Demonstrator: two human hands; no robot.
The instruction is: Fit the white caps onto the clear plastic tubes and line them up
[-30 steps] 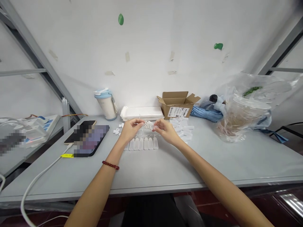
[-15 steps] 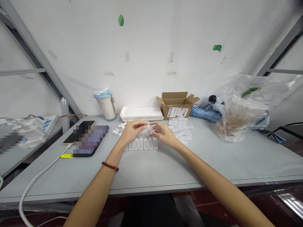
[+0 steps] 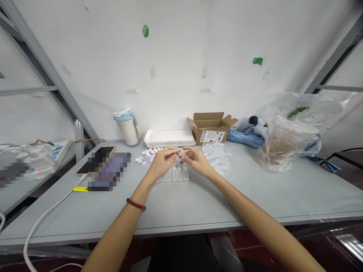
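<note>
Close together over the middle of the table, my two hands meet at a small translucent plastic tube point(image 3: 183, 154). My right hand point(image 3: 198, 161) pinches its body between thumb and fingers. The fingers of my left hand point(image 3: 163, 161) are closed at its top end, where a thin white string loop shows; my fingers partly hide the tube. Just below lies a row of similar translucent tubes point(image 3: 180, 174) with strings, partly covered by my left hand. White caps point(image 3: 149, 153) are heaped to the left, and loose clear tubes point(image 3: 218, 155) are piled to the right.
A stack of white flat packs point(image 3: 170, 136) and an open cardboard box point(image 3: 211, 130) stand at the back. Left are a tumbler point(image 3: 126, 127) and two phones point(image 3: 109, 170) with a white cable point(image 3: 45, 215). Right are blue fabric point(image 3: 246, 136) and a plastic-wrapped container point(image 3: 292, 139).
My left fingers have moved right, closing on the top of the tube beside my right fingers, and now hide more of it. The view has shifted slightly.
</note>
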